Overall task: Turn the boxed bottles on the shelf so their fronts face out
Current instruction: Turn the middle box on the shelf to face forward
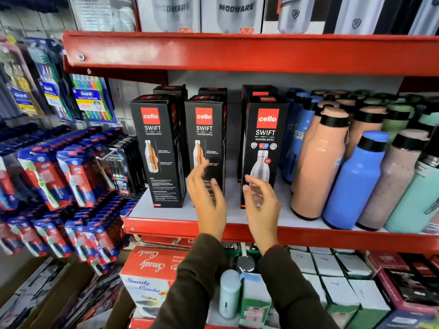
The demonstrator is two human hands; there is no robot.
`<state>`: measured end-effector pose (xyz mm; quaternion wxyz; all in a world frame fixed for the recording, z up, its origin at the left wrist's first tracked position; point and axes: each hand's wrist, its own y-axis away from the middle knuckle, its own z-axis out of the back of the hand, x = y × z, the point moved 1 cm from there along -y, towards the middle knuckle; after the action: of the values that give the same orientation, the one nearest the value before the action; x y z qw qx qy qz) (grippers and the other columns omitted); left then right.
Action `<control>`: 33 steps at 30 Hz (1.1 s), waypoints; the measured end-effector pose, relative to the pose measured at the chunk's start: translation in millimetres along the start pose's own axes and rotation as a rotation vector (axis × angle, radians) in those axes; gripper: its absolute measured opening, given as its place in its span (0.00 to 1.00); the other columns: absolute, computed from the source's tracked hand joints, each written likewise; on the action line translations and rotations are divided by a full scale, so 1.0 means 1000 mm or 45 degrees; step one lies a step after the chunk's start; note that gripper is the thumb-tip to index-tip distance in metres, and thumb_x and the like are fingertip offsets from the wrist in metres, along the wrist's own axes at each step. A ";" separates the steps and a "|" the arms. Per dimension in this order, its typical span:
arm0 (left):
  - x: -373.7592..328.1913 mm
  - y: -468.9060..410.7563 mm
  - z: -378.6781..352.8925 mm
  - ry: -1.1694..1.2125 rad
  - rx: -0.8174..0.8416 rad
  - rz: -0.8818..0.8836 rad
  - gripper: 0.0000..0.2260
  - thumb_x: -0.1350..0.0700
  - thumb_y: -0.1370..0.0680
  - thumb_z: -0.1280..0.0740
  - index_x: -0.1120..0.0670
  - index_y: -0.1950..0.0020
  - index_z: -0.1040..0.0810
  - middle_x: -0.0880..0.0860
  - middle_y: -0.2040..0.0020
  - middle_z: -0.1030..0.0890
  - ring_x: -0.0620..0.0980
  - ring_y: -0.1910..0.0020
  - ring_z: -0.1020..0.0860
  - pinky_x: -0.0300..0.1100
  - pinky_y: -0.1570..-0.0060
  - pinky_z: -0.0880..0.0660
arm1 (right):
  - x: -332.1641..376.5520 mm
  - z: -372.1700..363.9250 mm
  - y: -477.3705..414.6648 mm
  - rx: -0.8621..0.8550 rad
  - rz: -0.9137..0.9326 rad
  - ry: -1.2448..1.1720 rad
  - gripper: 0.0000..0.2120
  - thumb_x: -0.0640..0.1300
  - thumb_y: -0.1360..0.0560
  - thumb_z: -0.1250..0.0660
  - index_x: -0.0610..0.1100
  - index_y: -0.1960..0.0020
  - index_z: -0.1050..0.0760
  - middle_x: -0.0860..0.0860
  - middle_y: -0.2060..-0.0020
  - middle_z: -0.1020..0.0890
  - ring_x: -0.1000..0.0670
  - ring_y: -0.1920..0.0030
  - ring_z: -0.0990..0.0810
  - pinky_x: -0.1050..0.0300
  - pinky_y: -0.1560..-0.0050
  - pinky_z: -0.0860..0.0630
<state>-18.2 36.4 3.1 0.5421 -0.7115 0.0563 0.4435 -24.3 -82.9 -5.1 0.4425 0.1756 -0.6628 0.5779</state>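
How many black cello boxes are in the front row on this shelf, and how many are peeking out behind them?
Front-row cello boxes: 3
Back-row cello boxes that show: 3
Total: 6

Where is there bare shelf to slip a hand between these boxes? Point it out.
Bare white shelf shows between the middle box and the right box, behind both open hands. A narrow strip runs along the front edge. Right of that box, loose bottles crowd tight; the left box and the middle box stand close together.
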 end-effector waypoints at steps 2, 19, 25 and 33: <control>0.012 -0.006 0.006 -0.054 0.009 0.066 0.22 0.65 0.18 0.40 0.56 0.24 0.36 0.55 0.27 0.33 0.50 0.25 0.35 0.38 0.26 0.41 | 0.004 -0.014 0.001 0.107 -0.057 -0.038 0.13 0.41 0.20 0.36 0.46 0.36 0.23 0.52 0.42 0.20 0.60 0.42 0.22 0.73 0.45 0.27; 0.065 -0.034 0.032 0.262 0.329 0.661 0.18 0.56 0.15 0.44 0.53 0.25 0.30 0.52 0.29 0.24 0.50 0.28 0.27 0.43 0.28 0.33 | -0.004 -0.075 0.006 0.307 -0.329 0.066 0.22 0.39 0.19 0.42 0.48 0.25 0.37 0.50 0.31 0.27 0.54 0.30 0.29 0.51 0.28 0.31; 0.053 -0.038 0.039 0.460 0.239 0.596 0.18 0.42 0.19 0.44 0.44 0.33 0.22 0.45 0.38 0.18 0.43 0.34 0.21 0.43 0.33 0.27 | 0.002 -0.074 -0.003 0.267 -0.273 0.169 0.31 0.45 0.26 0.30 0.55 0.26 0.37 0.54 0.35 0.23 0.56 0.33 0.26 0.48 0.32 0.27; 0.043 -0.033 0.045 0.554 0.096 0.661 0.16 0.51 0.15 0.44 0.50 0.45 0.15 0.43 0.49 0.13 0.44 0.42 0.16 0.53 0.39 0.20 | 0.011 -0.076 -0.009 0.158 -0.241 0.233 0.44 0.57 0.40 0.20 0.53 0.29 0.36 0.55 0.39 0.21 0.55 0.39 0.22 0.51 0.39 0.21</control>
<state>0.0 104.0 -3.4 0.4124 -0.7309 0.3662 0.4019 5.6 -11.9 4.9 0.5419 0.2111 -0.5631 0.5871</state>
